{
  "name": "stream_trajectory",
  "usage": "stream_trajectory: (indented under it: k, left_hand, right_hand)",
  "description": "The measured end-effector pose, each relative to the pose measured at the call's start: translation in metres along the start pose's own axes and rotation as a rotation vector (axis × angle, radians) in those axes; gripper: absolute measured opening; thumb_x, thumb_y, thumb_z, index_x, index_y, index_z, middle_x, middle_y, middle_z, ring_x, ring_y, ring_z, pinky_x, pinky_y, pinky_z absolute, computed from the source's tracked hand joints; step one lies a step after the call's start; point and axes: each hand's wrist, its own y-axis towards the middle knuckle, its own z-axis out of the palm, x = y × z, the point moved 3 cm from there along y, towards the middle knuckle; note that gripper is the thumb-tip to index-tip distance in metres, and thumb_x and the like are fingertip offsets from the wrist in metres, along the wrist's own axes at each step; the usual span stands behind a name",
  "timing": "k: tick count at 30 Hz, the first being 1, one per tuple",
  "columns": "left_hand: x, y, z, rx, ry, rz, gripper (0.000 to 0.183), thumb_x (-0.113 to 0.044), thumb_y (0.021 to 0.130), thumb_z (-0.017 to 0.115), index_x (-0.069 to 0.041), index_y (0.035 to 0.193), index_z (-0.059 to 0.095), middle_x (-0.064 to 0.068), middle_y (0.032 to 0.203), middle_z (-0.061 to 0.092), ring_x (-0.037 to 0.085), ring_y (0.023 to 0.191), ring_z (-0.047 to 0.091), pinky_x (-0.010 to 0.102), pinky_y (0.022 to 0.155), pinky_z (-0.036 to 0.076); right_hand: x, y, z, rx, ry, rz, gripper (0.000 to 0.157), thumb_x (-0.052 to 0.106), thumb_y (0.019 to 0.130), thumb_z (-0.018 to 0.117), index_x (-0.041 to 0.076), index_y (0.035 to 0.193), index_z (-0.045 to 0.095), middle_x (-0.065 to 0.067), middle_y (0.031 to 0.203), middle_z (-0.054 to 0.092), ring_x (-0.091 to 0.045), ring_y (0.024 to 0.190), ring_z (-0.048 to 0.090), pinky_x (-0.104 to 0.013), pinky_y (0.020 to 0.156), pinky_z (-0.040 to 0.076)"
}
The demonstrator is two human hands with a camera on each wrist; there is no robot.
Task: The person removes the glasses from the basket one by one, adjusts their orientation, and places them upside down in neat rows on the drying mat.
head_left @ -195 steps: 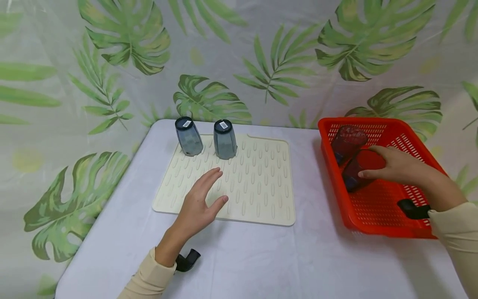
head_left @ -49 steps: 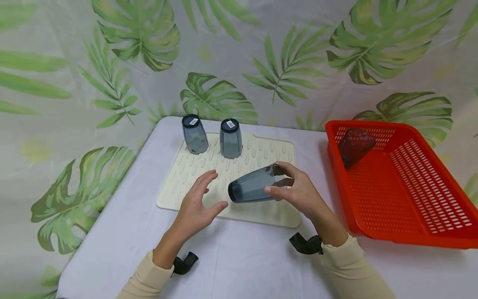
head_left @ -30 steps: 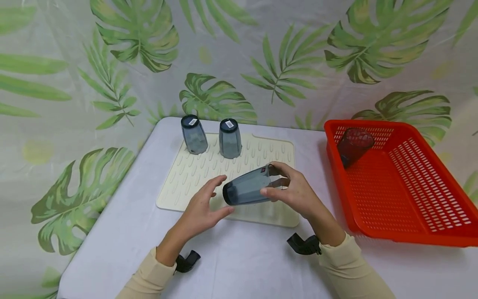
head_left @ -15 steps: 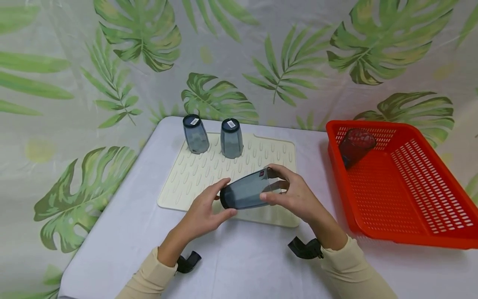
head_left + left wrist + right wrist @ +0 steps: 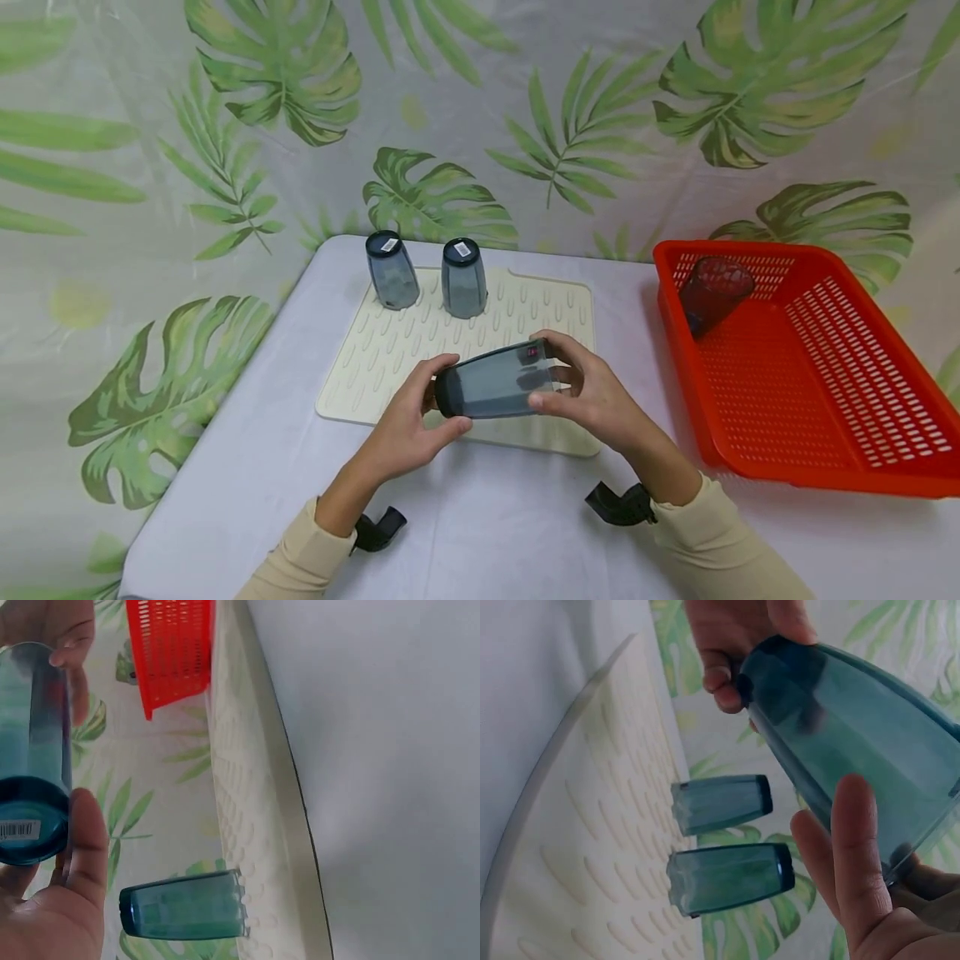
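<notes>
A blue-grey drinking glass [image 5: 491, 383] lies nearly sideways in the air over the near part of the cream drying mat [image 5: 360, 392], its dark base to the left. My left hand [image 5: 412, 421] grips the base end, thumb below and fingers above. At the open rim, on the right, my right hand [image 5: 592, 396] holds the glass between thumb and fingers. A barcode sticker [image 5: 19, 830] shows on its base in the left wrist view. Two like glasses stand upside down at the mat's back left: one glass [image 5: 393, 275] outermost, another glass [image 5: 463, 279] beside it.
A red plastic basket [image 5: 705, 417] stands on the right of the white-covered table [image 5: 480, 533]. One more glass [image 5: 712, 296] leans in its back left corner. A leaf-print cloth [image 5: 570, 100] hangs behind the table.
My right hand has brought the glass from the basket to over the mat. My left hand has moved in and taken hold of its base; the glass has shifted slightly left since.
</notes>
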Motion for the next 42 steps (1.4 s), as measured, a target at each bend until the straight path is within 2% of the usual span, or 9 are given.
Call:
stream_trajectory:
  k: [5,13,17,22,27,33,42]
  left_hand:
    - [-0.003,0.003,0.0,-0.009,-0.051,-0.034,0.069,-0.017,0.089,0.074,-0.017,0.148,0.038,0.014,0.14,0.052,0.023,0.114,0.057,0.03,0.095,0.053]
    - [-0.006,0.005,-0.003,-0.045,-0.043,-0.034,0.067,-0.018,0.089,0.075,-0.017,0.147,0.041,0.014,0.139,0.054,0.024,0.115,0.059,0.031,0.096,0.054]
    - [-0.008,0.005,-0.004,-0.054,-0.03,-0.025,0.068,-0.016,0.087,0.077,-0.017,0.145,0.043,0.013,0.137,0.056,0.023,0.115,0.059,0.036,0.098,0.054]
    - [-0.011,0.007,-0.006,-0.029,-0.059,-0.02,0.067,-0.015,0.086,0.077,-0.015,0.144,0.043,0.015,0.134,0.055,0.024,0.112,0.06,0.041,0.097,0.055]
    - [-0.014,0.008,-0.01,-0.02,-0.066,-0.029,0.067,-0.016,0.086,0.078,-0.015,0.144,0.044,0.014,0.135,0.056,0.023,0.113,0.059,0.037,0.097,0.055]
    - [-0.018,0.005,-0.015,-0.037,-0.052,-0.047,0.068,-0.016,0.083,0.081,-0.017,0.142,0.047,0.011,0.133,0.059,0.022,0.113,0.061,0.033,0.097,0.055]
    - [-0.026,0.007,-0.017,-0.043,-0.032,0.006,0.067,-0.012,0.081,0.081,-0.014,0.14,0.049,0.012,0.128,0.062,0.022,0.108,0.063,0.028,0.092,0.056]
  right_hand:
    - [-0.001,0.001,0.002,0.015,0.023,-0.005,0.066,0.021,0.087,0.073,0.012,0.143,0.04,-0.019,0.139,0.048,-0.039,0.115,0.06,-0.036,0.085,0.062]
    - [-0.004,0.001,0.001,0.044,0.012,0.0,0.068,0.023,0.088,0.072,0.013,0.145,0.037,-0.019,0.143,0.045,-0.042,0.12,0.059,-0.042,0.089,0.06]
    - [-0.005,-0.001,0.001,0.057,-0.006,0.014,0.068,0.024,0.088,0.072,0.014,0.146,0.036,-0.019,0.145,0.045,-0.042,0.121,0.059,-0.044,0.092,0.059]
    - [-0.005,-0.002,0.001,0.066,0.001,0.023,0.07,0.024,0.089,0.071,0.014,0.147,0.035,-0.019,0.146,0.043,-0.041,0.123,0.058,-0.041,0.093,0.059]
    - [-0.005,-0.003,0.001,0.076,0.01,0.019,0.07,0.026,0.09,0.07,0.015,0.148,0.033,-0.019,0.147,0.042,-0.042,0.124,0.056,-0.038,0.092,0.059]
    - [-0.007,-0.005,0.002,0.117,-0.011,0.027,0.072,0.029,0.092,0.068,0.015,0.151,0.03,-0.019,0.148,0.04,-0.047,0.127,0.052,-0.047,0.096,0.056]
    - [-0.01,-0.008,-0.002,0.142,-0.098,0.074,0.076,0.033,0.092,0.068,0.018,0.154,0.025,-0.016,0.149,0.038,-0.043,0.129,0.049,-0.055,0.105,0.049]
